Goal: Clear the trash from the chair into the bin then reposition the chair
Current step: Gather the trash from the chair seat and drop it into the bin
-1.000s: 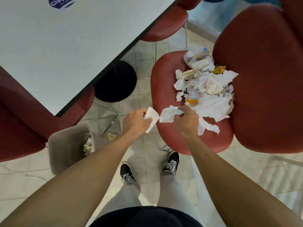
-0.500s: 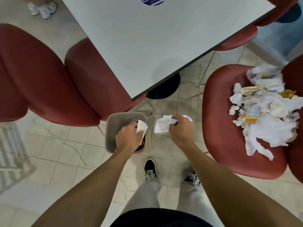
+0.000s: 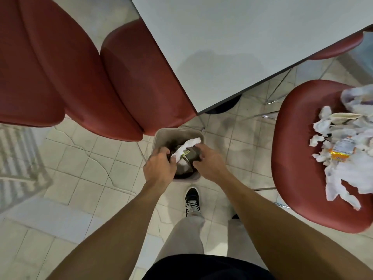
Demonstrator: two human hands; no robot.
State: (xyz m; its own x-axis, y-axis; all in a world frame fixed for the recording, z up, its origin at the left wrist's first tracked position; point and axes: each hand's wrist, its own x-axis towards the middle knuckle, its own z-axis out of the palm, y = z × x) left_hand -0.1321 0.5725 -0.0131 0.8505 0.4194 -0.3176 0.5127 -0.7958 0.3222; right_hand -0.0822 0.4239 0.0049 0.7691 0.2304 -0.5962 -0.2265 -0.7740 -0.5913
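Observation:
A grey bin [image 3: 161,136] stands on the tiled floor below the table corner. Both my hands hover over its opening. My left hand [image 3: 159,168] has its fingers curled at the bin's left side, and the end of a white tissue [image 3: 187,145] lies right at its fingertips; a grip cannot be made out. My right hand [image 3: 210,162] is spread with loose fingers, holding nothing. The tissue hangs inside the bin over dark trash. At the right, the red chair [image 3: 298,158] carries a pile of crumpled tissues [image 3: 347,174] and an orange-labelled wrapper [image 3: 341,152].
The white table [image 3: 242,47] overhangs the bin's far side, its black base [image 3: 224,104] behind. Two red chairs [image 3: 60,67] [image 3: 141,87] stand close at the left. My shoe [image 3: 192,201] is just in front of the bin. A striped mat [image 3: 16,154] lies far left.
I turned from the chair to the bin and brought both hands down over it. My right hand has let go of its tissue, which now hangs inside the bin.

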